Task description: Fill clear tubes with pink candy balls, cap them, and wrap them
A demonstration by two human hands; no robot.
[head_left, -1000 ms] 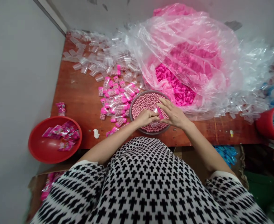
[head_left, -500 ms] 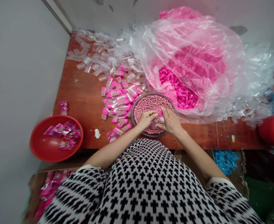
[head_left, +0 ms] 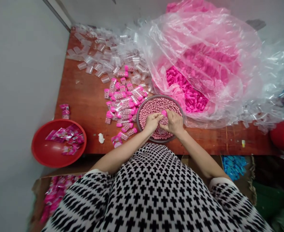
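Both my hands meet over a round metal bowl (head_left: 140, 110) full of small pink balls (head_left: 154, 107) at the table's front edge. My left hand (head_left: 152, 121) and my right hand (head_left: 174, 121) are closed together on a small clear tube with a pink cap (head_left: 164, 113), the cap showing between the fingertips. The tube's body is mostly hidden by my fingers. Just left of the bowl lies a heap of filled, pink-capped tubes (head_left: 122, 103).
A big clear plastic bag of pink caps (head_left: 192, 93) stands behind the bowl. Empty clear tubes (head_left: 103, 58) litter the back left of the wooden table (head_left: 84, 96). A red bowl with pink packets (head_left: 58, 143) sits low at left, another red tub (head_left: 283, 135) at right.
My right hand has drawn in from spread fingers to a closed grip beside my left hand. The pink cap now sits on the tube between both hands.
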